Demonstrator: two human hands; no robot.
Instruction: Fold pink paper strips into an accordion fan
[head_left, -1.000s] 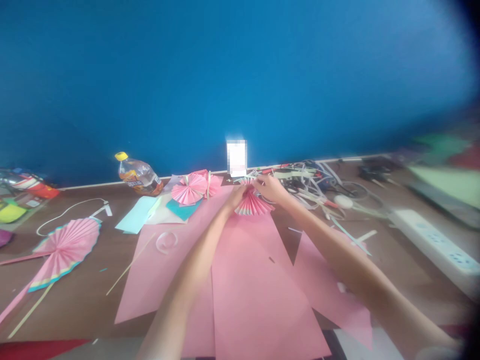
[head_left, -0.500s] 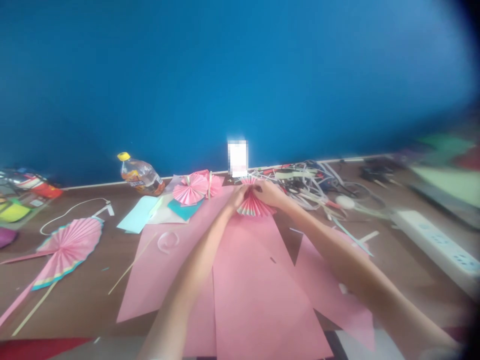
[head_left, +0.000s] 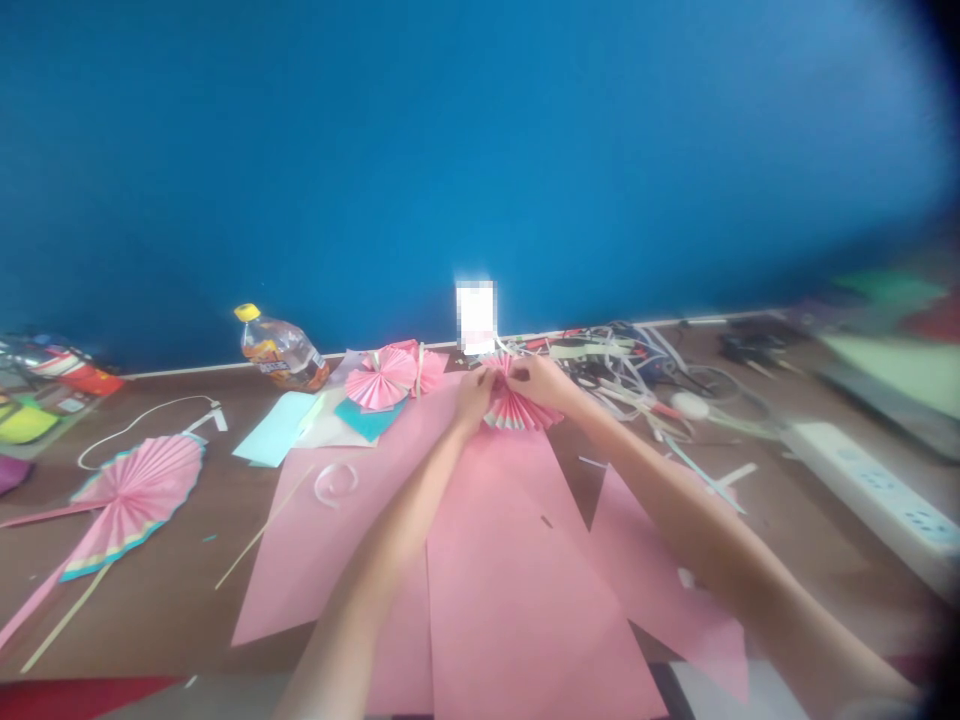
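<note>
Toward the back of the table, a pleated pink paper fan (head_left: pixel 520 412) with a pale edge is between my hands. My left hand (head_left: pixel 476 392) is closed on the fan's left side near its centre. On the right, my right hand (head_left: pixel 538 380) pinches at the fan near its middle, its fingertips bent inward. The hands partly cover the centre of the fan. Below lie large sheets of pink paper (head_left: pixel 517 560). Just left of my left hand rest folded pink paper rosettes (head_left: pixel 381 377).
A bottle with a yellow cap (head_left: pixel 281 350) stands by the blue wall. Another pink fan (head_left: pixel 139 500) lies at left, near a thin stick (head_left: pixel 66 618). Tangled cables (head_left: pixel 622 365) and a white power strip (head_left: pixel 877 480) are at right. A roll of clear tape (head_left: pixel 336 484) lies on pink paper.
My right hand has shifted slightly, and a little more of the fan's upper middle shows between the hands. The fan has moved a bit to the right. Other things stay put.
</note>
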